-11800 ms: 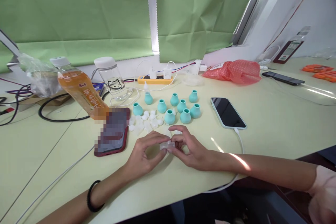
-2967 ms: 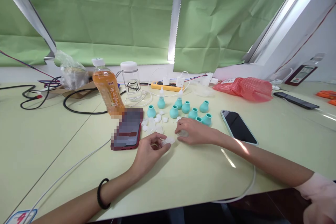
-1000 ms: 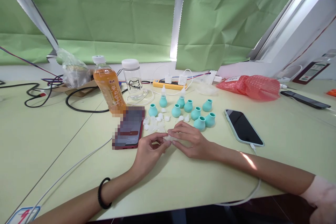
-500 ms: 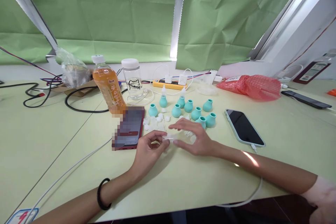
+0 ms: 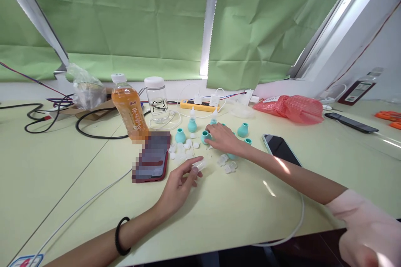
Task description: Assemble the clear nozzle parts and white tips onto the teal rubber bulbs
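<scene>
Held clear plastic tip (image 5: 199, 164) pinched between left hand (image 5: 180, 183) thumb and fingertips, 3 o'clock of red phone (image 5: 152, 156). Rested right hand (image 5: 223, 139) fingertips on teal bulb (image 5: 204, 136), 12 o'clock of tip; could not tell whether grasp closed. Noted loose clear pieces (image 5: 227, 162) 3 o'clock of tip.

Left arm: enters from the lower left, forearm bare and angled toward the centre. Left wrist: straight, with a black band (image 5: 120, 235) worn on it.

Left hand (image 5: 178, 183): palm turned inward, thumb and first fingertips (image 5: 191, 172) pinched together, remaining fingers loosely curled beneath.

Right arm: enters from the lower right, pink sleeve (image 5: 360, 221) at the upper arm, forearm bare and stretched well forward.

Right hand (image 5: 221, 138): palm down, further forward than the left, fingers bent downward at the tips; whether they grip cannot be determined.

The two hands are apart, not touching.
</scene>
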`<state>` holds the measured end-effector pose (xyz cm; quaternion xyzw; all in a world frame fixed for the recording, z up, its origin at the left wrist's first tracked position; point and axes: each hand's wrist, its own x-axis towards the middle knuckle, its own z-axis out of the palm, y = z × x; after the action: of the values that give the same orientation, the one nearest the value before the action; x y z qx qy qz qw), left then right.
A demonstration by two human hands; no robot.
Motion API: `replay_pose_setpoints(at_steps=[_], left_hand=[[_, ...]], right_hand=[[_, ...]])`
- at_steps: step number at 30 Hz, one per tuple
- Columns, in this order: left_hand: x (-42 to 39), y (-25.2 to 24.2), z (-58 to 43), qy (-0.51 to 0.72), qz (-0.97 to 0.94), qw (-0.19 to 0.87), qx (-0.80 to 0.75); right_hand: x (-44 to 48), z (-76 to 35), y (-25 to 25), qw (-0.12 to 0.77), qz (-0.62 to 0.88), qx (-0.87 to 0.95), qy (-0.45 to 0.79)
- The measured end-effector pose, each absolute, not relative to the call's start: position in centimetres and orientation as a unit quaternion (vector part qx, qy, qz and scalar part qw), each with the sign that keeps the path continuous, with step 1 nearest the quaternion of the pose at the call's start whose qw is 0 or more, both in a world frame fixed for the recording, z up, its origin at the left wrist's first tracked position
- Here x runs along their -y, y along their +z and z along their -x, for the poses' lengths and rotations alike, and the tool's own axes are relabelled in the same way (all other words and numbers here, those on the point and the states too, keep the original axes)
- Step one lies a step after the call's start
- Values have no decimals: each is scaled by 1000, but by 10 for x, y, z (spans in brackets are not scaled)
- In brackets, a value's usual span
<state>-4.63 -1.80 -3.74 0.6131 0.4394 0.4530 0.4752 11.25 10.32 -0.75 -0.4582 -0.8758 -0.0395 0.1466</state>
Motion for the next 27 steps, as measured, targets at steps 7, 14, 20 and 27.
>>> replay_pose_setpoints(at_steps=[7,14,20,27], left_hand=[[17,-36,46,520,-567,470,-432],[18,-36,46,498,-582,478,-431],[19,-31,46,457,-612,493,-416],[19,-35,47,415,-679,412,-444]], right_hand=[[-74,-125,5,340,316,883,65],[-41,-138,-2,313,245,917,21],[-39,-135,-13,294,236,924,-62],[-39,-133,-28,260,259,927,-81]])
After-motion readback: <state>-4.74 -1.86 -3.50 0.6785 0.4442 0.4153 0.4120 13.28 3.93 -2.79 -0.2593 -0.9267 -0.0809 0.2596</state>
